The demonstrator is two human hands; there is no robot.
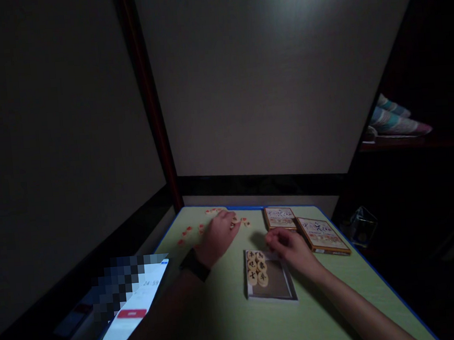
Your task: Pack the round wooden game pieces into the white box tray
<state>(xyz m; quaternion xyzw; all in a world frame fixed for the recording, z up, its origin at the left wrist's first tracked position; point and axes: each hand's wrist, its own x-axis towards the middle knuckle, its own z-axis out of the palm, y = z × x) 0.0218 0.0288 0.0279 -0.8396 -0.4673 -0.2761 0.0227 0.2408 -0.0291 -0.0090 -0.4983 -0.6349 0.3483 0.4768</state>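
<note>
My left hand (219, 236), with a dark band at the wrist, reaches over the far part of the table. Its fingers are curled down on a round Chinese chess piece (234, 222). More pieces with red characters (187, 230) lie scattered around it. Above the right side of a shallow box tray (277, 284) is my right hand (290, 246), its fingers closed in a pinch; whatever they hold is hidden. Pieces with black characters (252, 265) stand in two columns along the tray's left side.
Two printed game boxes (321, 234) lie at the table's right. A lit phone (139, 308) rests at the left edge of the green table (218, 317). A wall rises behind. Folded striped cloth (398, 117) sits on a shelf at right.
</note>
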